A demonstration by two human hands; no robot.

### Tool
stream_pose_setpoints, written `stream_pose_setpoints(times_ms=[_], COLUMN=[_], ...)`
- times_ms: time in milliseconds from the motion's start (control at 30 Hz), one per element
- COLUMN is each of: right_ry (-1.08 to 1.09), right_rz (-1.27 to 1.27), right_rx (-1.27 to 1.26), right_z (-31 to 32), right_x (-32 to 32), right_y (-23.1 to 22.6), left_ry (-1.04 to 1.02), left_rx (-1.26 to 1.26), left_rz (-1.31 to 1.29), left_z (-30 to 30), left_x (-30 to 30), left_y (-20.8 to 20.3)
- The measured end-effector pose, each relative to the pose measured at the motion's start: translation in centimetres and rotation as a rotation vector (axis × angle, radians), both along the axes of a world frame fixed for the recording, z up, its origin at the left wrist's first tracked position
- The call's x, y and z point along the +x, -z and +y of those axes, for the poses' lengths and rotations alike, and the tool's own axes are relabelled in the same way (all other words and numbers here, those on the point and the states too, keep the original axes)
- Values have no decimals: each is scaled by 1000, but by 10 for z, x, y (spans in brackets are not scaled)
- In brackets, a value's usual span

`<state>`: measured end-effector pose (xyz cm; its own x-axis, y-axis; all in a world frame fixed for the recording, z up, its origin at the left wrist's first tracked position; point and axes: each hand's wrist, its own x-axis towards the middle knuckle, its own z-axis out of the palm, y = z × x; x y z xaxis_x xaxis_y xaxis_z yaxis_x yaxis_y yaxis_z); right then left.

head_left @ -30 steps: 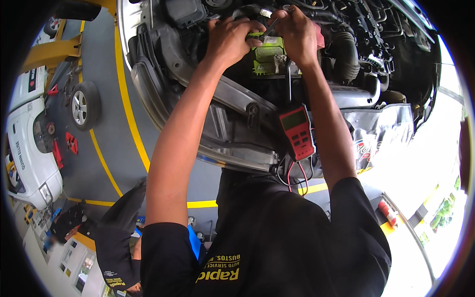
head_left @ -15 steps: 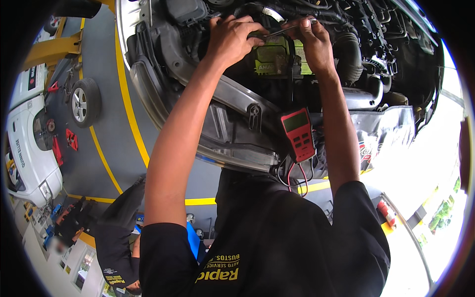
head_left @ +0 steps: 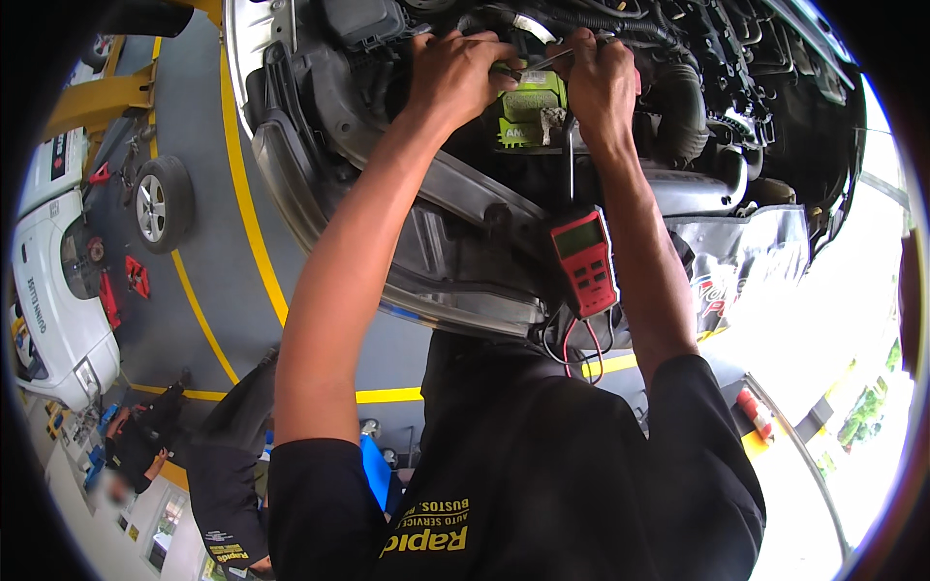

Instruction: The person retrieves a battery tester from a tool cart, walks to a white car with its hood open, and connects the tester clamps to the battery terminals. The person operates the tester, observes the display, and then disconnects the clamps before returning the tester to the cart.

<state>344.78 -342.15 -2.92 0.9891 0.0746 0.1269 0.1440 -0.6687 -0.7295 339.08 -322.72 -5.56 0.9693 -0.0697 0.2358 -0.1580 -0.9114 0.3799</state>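
At one o'clock, the tool [head_left: 550, 61] is shiny metal and the battery [head_left: 531, 102] plastic. At two, the hose [head_left: 686, 121] is ribbed; at three, the tester [head_left: 586, 261] is smooth plastic; at five, the shirt [head_left: 562, 455] is matt cloth.

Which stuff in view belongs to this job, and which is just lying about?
In the job:
right hand, holding slim metal tool
left hand, near its end
green battery
red handheld meter, probably

Lying about:
loose wheel
red floor item
red cylinder

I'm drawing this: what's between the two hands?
In the head view, a thin metal tool and part of a green battery show between the left hand and right hand.
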Motion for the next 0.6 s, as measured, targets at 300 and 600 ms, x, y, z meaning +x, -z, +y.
stream_pose_setpoints(times_ms=[300, 600], right_ry=[12, 77], right_rz=[15, 17], right_rx=[-38, -113], right_z=[7, 15], right_x=[0, 12], right_y=[-9, 12], left_ry=[3, 15], left_rx=[-14, -37], left_rz=[-15, -8], left_z=[0, 8], left_x=[1, 3], left_y=[2, 5])
